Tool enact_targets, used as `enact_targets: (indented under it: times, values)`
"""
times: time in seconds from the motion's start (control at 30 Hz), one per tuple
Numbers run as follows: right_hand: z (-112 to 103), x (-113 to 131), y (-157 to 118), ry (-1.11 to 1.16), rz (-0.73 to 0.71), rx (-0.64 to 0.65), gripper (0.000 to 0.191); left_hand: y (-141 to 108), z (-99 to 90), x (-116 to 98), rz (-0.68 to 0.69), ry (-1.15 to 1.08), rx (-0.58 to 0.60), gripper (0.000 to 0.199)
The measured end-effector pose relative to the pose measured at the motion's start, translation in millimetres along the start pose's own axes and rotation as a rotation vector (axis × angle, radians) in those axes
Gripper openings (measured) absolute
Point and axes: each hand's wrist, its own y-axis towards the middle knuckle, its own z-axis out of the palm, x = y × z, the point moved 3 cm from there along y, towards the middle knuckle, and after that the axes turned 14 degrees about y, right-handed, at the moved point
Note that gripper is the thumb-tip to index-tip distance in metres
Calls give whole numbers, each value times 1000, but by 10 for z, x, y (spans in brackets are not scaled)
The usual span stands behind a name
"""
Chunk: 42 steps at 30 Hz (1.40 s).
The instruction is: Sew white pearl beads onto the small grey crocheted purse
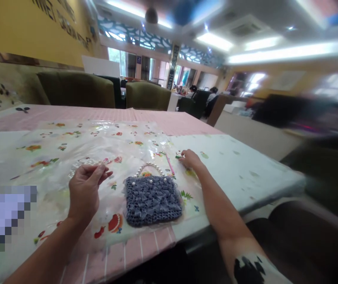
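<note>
A blue-grey crocheted handbag lies flat on the table, with a few pearl beads along its top edge. Its pearl-bead handle arches away from me. To the left of the bag, my left hand is raised with thumb and forefinger pinched together; whatever is between them is too small to make out. Behind that hand sits a heap of pearl beads. My right hand rests beyond the bag to the right, fingers curled at a small green and dark item. Just left of it lies a thin pink stick, perhaps a crochet hook.
Clear plastic with fruit and flower prints covers the table over pink and white cloth. Black scissors lie at the far left. A blurred-out rectangle fills the lower left. Green chairs stand behind; people sit far back.
</note>
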Motion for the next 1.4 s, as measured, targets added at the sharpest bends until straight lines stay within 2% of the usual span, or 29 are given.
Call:
enact_targets:
  times: [0.17, 0.3, 0.4, 0.47, 0.53, 0.67, 0.77, 0.83, 0.93, 1.17, 1.33, 1.4]
  values:
    - [70, -48, -19, 119, -74, -22, 8, -2, -4, 68, -11, 30, 25, 30]
    - [-4, 99, -72, 260, -164, -78, 9, -30, -3, 96, -2, 65, 40, 30]
    - [-26, 415, -171, 559, -283, -28, 14, -62, 1, 87, -2, 67, 56, 33]
    - [-4, 705, -280, 825, -366, 79, 18, -83, 4, 76, -4, 70, 79, 34]
    - [29, 1012, -418, 990, -421, 196, 20, -101, 4, 69, 3, 81, 100, 34]
    - [79, 1513, -684, 1126, -441, 369, 24, -122, -5, 63, 39, 106, 124, 31]
    - [95, 1728, -815, 1183, -480, 426, 28, -136, -8, 53, 65, 113, 138, 28]
    - [130, 1795, -872, 1277, -460, 494, 38, -151, -8, 41, 80, 117, 145, 26]
    - [210, 1815, -929, 1400, -341, 556, 58, -186, -3, 21, 95, 127, 160, 24]
    - [326, 1835, -1056, 1456, -293, 625, 48, -280, 27, -18, 145, 165, 202, 19]
    - [334, 1844, -1144, 1334, -264, 646, 71, -323, 45, -30, 173, 183, 238, 15]
    - [329, 1844, -1178, 1270, -256, 615, 70, -337, 55, -34, 183, 196, 255, 14]
